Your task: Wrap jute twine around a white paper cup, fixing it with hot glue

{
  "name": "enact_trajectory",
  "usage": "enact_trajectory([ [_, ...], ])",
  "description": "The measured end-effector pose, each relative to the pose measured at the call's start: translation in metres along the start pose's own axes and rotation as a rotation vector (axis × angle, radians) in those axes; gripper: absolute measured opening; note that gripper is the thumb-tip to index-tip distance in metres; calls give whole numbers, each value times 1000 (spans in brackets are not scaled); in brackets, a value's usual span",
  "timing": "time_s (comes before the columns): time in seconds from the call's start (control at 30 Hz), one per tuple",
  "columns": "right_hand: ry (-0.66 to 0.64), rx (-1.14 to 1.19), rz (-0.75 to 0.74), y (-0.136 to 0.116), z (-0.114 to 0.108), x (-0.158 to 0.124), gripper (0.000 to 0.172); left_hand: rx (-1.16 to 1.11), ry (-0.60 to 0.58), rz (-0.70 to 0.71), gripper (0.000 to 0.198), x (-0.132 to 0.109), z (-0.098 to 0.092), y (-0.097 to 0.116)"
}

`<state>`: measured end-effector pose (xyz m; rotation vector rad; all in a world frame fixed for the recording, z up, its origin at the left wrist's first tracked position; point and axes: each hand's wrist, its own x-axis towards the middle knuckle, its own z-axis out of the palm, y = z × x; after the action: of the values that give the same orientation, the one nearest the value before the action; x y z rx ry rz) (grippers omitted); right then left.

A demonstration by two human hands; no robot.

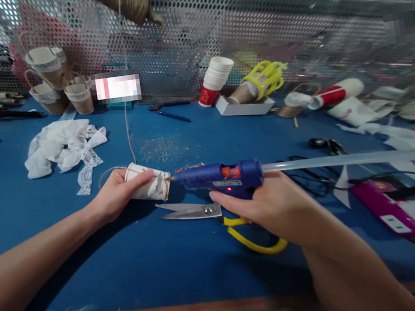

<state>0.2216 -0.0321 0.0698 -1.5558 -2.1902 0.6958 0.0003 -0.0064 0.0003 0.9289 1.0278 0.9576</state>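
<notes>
My left hand grips a white paper cup, tipped on its side with a strand of twine running up from it. Around the grip of a blue hot glue gun my right hand is closed, and a red light glows on the gun's side. The nozzle meets or nearly meets the cup's right-hand end; contact is hard to make out. A long clear glue stick sticks out of the gun's back. Below the gun lie yellow-handled scissors, their blades a little apart.
A twine spool hangs above. White lace is heaped left, before several twine-wrapped cups. At the back stand stacked paper cups and a white box; pliers lie nearby. A purple power strip and black cords are right.
</notes>
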Motion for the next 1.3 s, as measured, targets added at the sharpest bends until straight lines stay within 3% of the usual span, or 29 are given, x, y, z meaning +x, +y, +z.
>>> enact_trajectory([
  [0.27, 18, 81, 32, 3, 2, 2, 18, 254, -12, 105, 30, -3, -5, -5],
  [0.5, 48, 60, 49, 4, 3, -1, 22, 419, -54, 217, 31, -12, -6, 0],
  [0.73, 55, -1, -103, 5, -2, -4, 24, 514, -14, 314, 28, -14, -5, 2],
  [0.93, 96, -97, -126, 9, 0, -5, 28, 581, 5, 396, 24, -18, -6, 2],
  [1.17, 92, -330, -440, 22, -1, -6, 36, 673, -23, 508, 23, -18, -5, 4],
  [1.3, 153, -332, -385, 22, -1, -6, 38, 689, -33, 536, 20, -19, -5, 4],
])
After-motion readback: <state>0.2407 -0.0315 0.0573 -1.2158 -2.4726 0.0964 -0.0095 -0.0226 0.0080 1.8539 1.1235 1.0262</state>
